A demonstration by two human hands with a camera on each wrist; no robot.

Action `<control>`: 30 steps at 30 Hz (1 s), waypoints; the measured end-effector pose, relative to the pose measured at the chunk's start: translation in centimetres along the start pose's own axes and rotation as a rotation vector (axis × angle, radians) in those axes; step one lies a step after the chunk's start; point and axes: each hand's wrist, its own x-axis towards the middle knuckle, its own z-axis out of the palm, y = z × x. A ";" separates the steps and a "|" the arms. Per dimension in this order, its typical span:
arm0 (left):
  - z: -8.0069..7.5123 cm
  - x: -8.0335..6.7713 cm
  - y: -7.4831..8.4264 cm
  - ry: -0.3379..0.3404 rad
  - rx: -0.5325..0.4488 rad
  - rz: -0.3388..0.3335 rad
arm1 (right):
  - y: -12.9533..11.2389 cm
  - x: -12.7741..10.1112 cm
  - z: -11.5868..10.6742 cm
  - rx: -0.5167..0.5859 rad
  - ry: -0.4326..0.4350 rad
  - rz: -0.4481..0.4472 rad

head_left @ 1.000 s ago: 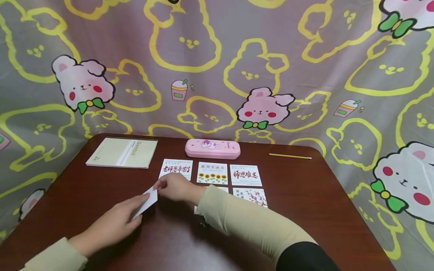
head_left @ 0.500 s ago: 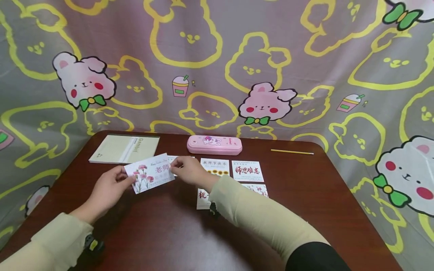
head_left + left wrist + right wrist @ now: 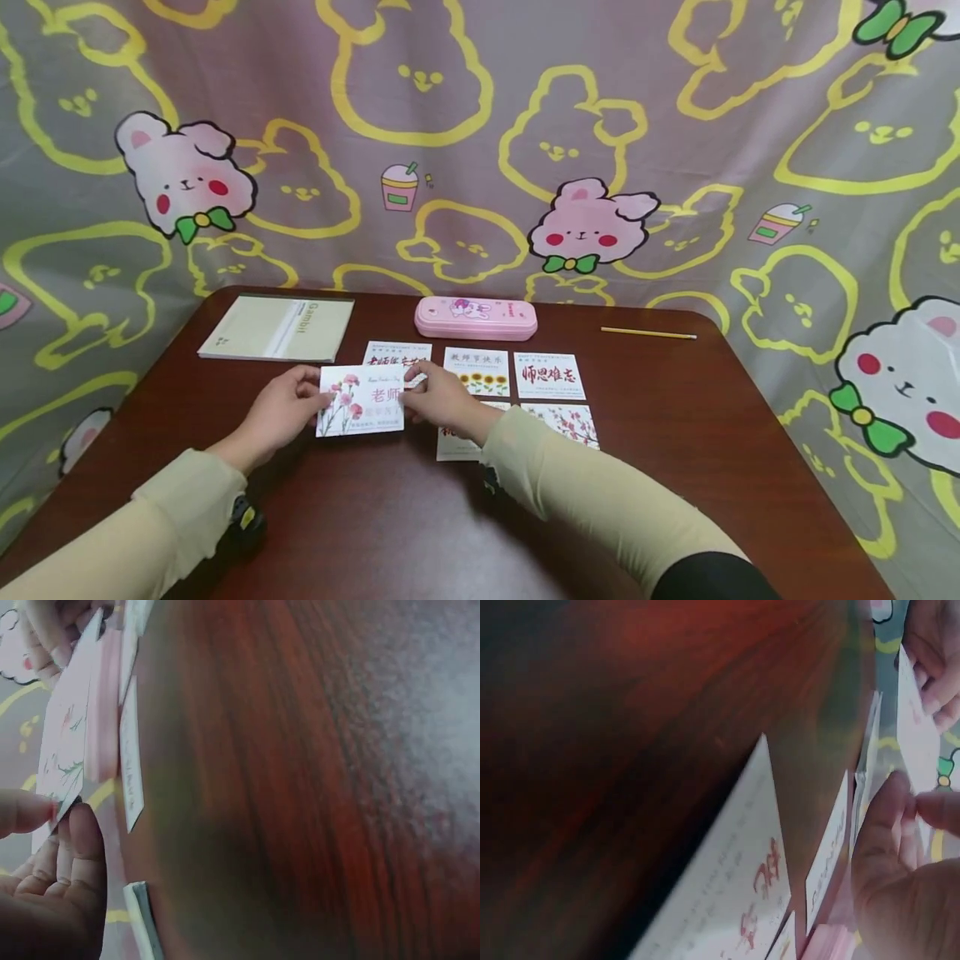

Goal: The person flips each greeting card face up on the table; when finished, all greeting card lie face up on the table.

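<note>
A white greeting card (image 3: 362, 402) with pink carnations and red characters is held up above the table by both hands. My left hand (image 3: 281, 412) pinches its left edge between thumb and fingers. At the right edge my right hand (image 3: 442, 400) pinches it the same way. Behind the held card lies a card with red lettering (image 3: 397, 350), partly covered. To the right lie a sunflower card (image 3: 476, 371), a card with large red characters (image 3: 549, 377), a blossom card (image 3: 566, 425), and a red-lettered card (image 3: 457, 446) partly hidden by my right arm.
A pink pencil case (image 3: 476, 319) stands at the back middle. A cream notebook (image 3: 277, 327) lies at the back left, and a yellow pencil (image 3: 648, 332) at the back right. A patterned curtain (image 3: 465, 150) hangs behind the brown table (image 3: 390, 533).
The card has turned from nearly edge-on to face the head camera, then levelled. Both hands have shifted right with it, toward the rows of cards.
</note>
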 end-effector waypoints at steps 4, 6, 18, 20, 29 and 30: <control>0.9 0.5 -0.5 -0.063 0.030 -0.040 | 0.7 -0.2 0.1 -0.122 -0.003 -0.017; 1.2 0.8 -0.6 -0.096 0.045 -0.056 | 0.8 -0.3 0.0 -0.196 -0.041 -0.022; 1.9 1.4 0.4 -0.225 0.253 -0.027 | 0.8 0.1 -0.8 -0.463 -0.159 0.013; 2.2 1.2 0.5 -0.218 0.335 0.066 | 0.8 0.0 -0.9 -0.488 -0.167 0.015; 4.0 -1.5 2.0 -0.359 0.755 0.294 | 0.6 0.2 -1.0 -0.705 -0.173 -0.054; 4.0 -1.6 2.2 -0.363 0.773 0.290 | 0.6 0.2 -1.0 -0.720 -0.174 -0.058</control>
